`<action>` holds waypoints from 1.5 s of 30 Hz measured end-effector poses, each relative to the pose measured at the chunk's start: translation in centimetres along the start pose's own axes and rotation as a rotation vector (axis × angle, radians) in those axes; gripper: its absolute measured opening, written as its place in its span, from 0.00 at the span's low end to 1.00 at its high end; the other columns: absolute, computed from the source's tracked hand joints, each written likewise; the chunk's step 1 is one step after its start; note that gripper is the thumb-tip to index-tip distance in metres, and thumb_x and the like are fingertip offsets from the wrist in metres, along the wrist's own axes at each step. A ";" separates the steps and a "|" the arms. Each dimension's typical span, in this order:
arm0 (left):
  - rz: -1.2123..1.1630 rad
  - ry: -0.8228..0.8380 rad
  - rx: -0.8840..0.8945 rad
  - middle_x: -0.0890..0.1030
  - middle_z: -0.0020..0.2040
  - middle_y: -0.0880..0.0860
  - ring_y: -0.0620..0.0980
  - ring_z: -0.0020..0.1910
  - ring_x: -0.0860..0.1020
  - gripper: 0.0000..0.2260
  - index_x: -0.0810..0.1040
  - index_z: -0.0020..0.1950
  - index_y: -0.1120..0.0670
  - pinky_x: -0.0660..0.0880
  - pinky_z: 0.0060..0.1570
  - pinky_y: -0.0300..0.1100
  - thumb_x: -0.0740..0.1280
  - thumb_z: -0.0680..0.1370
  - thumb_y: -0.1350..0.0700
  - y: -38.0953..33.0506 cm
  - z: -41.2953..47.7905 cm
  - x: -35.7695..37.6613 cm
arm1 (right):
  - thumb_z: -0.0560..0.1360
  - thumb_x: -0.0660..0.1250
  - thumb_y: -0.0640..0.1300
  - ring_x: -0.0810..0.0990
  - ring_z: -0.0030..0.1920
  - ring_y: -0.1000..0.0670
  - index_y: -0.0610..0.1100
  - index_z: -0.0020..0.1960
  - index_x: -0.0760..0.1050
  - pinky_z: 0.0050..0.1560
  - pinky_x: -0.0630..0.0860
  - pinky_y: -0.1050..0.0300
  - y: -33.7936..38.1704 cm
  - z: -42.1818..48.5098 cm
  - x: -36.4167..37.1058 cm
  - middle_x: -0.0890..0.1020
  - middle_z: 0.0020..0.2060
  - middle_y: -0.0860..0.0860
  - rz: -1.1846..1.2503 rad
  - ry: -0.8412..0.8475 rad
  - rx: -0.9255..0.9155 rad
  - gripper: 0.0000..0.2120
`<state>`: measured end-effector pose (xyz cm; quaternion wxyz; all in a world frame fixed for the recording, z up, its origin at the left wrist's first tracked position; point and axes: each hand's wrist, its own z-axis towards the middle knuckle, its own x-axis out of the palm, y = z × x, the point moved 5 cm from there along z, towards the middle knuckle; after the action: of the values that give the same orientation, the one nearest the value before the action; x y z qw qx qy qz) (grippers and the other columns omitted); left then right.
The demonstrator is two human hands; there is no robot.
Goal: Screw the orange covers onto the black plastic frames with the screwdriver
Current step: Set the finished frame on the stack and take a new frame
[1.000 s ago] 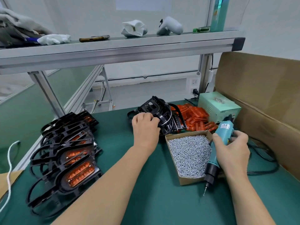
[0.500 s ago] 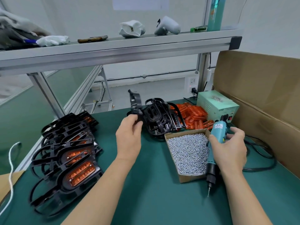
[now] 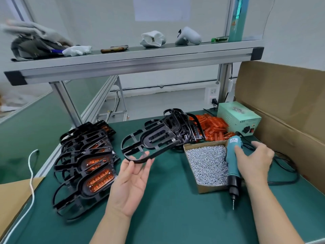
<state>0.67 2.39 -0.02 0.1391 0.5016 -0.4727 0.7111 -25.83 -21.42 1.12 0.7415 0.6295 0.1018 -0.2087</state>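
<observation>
Balancing on the straight fingertips of the left hand (image 3: 130, 184), palm up, the black frame (image 3: 154, 140) hangs above the table's (image 3: 167, 217) middle and may slide off unpinched. The right hand (image 3: 253, 164) grips the screwdriver (image 3: 232, 166), tip down beside the screw box (image 3: 205, 166); orange covers (image 3: 214, 125) lie at the far edge.

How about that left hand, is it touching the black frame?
Touching. The head view shows the near rim of the black frame lying across the fingertips of the open, palm-up left hand.
</observation>
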 end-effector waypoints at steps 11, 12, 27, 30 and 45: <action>0.041 -0.066 -0.180 0.80 0.60 0.65 0.60 0.64 0.78 0.08 0.77 0.49 0.59 0.80 0.53 0.50 0.58 0.81 0.64 1.0 -3.1 -1.9 | 0.76 0.72 0.46 0.71 0.69 0.39 0.40 0.70 0.71 0.70 0.66 0.46 -0.5 0.0 -0.2 0.67 0.71 0.39 0.024 0.024 0.055 0.25; 0.063 -0.089 -0.194 0.80 0.60 0.66 0.61 0.64 0.78 0.07 0.76 0.51 0.60 0.81 0.52 0.50 0.58 0.81 0.64 0.8 -3.3 -2.5 | 0.77 0.72 0.46 0.71 0.68 0.39 0.41 0.70 0.71 0.70 0.66 0.46 -0.5 0.0 -0.2 0.67 0.71 0.40 0.026 0.025 0.057 0.25; 1.548 -0.436 0.090 0.80 0.39 0.57 0.46 0.34 0.81 0.22 0.74 0.36 0.58 0.74 0.44 0.48 0.57 0.83 0.45 -1.7 -3.7 -3.4 | 0.78 0.64 0.38 0.70 0.66 0.39 0.45 0.65 0.78 0.68 0.69 0.45 7.2 4.4 4.9 0.76 0.65 0.42 -0.480 0.292 -0.302 0.16; 1.655 -0.461 0.263 0.72 0.49 0.54 0.37 0.45 0.72 0.17 0.71 0.40 0.54 0.66 0.41 0.44 0.59 0.80 0.43 -1.5 -4.1 -3.0 | 0.76 0.64 0.33 0.73 0.65 0.40 0.47 0.61 0.80 0.65 0.74 0.45 7.6 5.7 6.6 0.79 0.62 0.45 -0.573 0.358 -0.298 0.18; 2.050 0.045 0.195 0.47 0.80 0.39 0.36 0.76 0.36 0.39 0.67 0.71 0.30 0.55 0.76 0.50 0.56 0.62 0.17 1.6 -1.9 -3.0 | 0.78 0.62 0.40 0.70 0.67 0.39 0.42 0.70 0.70 0.64 0.73 0.44 6.9 11.3 11.3 0.72 0.64 0.41 -0.959 0.420 -0.424 0.20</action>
<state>-0.11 3.94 -3.47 -0.5670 -0.1471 -0.6110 0.5324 -13.94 -33.68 4.73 0.6378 0.3779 0.5617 -0.3673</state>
